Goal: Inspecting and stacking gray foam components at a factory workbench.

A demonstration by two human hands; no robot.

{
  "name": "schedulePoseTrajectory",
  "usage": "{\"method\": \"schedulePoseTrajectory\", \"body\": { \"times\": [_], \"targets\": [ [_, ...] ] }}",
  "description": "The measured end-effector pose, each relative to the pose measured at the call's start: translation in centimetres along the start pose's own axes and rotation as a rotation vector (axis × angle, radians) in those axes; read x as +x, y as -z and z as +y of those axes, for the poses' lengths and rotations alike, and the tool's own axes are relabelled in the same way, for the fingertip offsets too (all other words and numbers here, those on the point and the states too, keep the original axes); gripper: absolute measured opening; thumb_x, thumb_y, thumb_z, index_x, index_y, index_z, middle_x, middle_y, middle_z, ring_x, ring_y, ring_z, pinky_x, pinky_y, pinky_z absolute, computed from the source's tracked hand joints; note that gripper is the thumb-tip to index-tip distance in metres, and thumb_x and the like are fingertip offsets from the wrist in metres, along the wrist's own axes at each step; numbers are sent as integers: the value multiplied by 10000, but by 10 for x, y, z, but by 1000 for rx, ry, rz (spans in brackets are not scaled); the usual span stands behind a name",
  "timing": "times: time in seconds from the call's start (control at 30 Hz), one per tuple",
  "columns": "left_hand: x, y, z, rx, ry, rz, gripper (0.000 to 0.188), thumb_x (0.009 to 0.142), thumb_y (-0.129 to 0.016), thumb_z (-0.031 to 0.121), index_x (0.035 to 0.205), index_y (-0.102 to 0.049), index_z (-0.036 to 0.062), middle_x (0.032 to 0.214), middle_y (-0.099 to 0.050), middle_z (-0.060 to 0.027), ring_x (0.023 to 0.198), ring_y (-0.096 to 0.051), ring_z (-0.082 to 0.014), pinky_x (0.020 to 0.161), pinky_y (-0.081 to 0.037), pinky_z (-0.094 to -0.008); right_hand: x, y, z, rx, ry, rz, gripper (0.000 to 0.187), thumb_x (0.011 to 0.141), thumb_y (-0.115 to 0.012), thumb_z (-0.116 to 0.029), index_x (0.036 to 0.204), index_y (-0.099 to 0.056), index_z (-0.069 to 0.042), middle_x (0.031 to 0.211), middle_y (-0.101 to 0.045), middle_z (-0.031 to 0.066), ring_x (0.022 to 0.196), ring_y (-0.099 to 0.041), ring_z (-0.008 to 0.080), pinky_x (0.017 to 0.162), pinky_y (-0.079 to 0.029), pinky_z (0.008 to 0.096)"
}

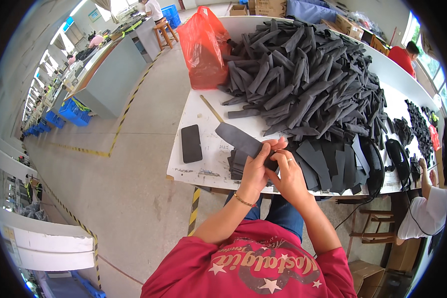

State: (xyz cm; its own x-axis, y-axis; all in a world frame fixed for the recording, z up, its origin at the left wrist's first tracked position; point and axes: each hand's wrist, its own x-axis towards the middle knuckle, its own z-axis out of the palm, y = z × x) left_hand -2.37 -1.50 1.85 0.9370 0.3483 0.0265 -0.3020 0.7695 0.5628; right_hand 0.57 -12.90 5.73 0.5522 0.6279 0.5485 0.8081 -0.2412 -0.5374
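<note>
Looking down on a white desk (203,149) in a workshop with a grey concrete floor (134,164), carrying a big heap of dark strips (303,74), a red bag (202,44), a black phone (191,143), a thin stick (211,108) and flat stacks of pads (333,166) at the near edge. Holding one dark strip (238,139) just above the near edge, beside the phone: left grip (257,171) closing round its lower end, thumb on top. Pinching the same end with the right grip (289,176), fingers curling tight, ring showing.
</note>
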Motion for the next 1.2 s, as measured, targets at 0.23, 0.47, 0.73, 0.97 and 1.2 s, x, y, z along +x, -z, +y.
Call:
{"method": "schedulePoseTrajectory", "body": {
  "times": [0.23,0.47,0.73,0.97,1.2],
  "targets": [
    [4,-5,24,-142,2,103,322,981,-545,241,1174,-555,-16,1033,-670,-144,1055,-621,-258,936,-480,-380,-12,7,27,-14,118,-62,206,759,-726,-50,884,-566,-13,942,-577,151,850,-601,331,699,-510,405],
    [2,-18,19,-8,-203,78,326,988,-527,279,1129,-536,-16,821,-586,-49,860,-634,-221,928,-494,-398,3,10,15,176,58,-37,146,763,-718,-17,841,-594,-7,925,-607,153,782,-613,326,650,-500,384],
    [-3,-17,12,-67,-197,107,313,993,-518,284,1121,-543,-1,824,-588,-46,885,-629,-218,929,-495,-392,3,3,16,223,38,-37,142,754,-713,0,825,-590,-2,911,-611,142,770,-614,319,643,-497,377],
    [4,-5,12,-70,-150,87,322,995,-516,282,1143,-551,-1,844,-612,-61,906,-632,-241,898,-498,-384,3,1,24,207,36,-58,142,760,-715,-13,844,-601,-2,923,-615,140,786,-616,310,662,-502,373],
    [9,-9,15,-21,-165,113,348,1006,-489,273,1171,-519,-32,933,-652,-134,1050,-624,-304,970,-473,-400,-2,-35,18,794,-580,200,161,804,-738,-74,848,-606,5,952,-590,55,791,-569,141,717,-468,258]
  ]
}}
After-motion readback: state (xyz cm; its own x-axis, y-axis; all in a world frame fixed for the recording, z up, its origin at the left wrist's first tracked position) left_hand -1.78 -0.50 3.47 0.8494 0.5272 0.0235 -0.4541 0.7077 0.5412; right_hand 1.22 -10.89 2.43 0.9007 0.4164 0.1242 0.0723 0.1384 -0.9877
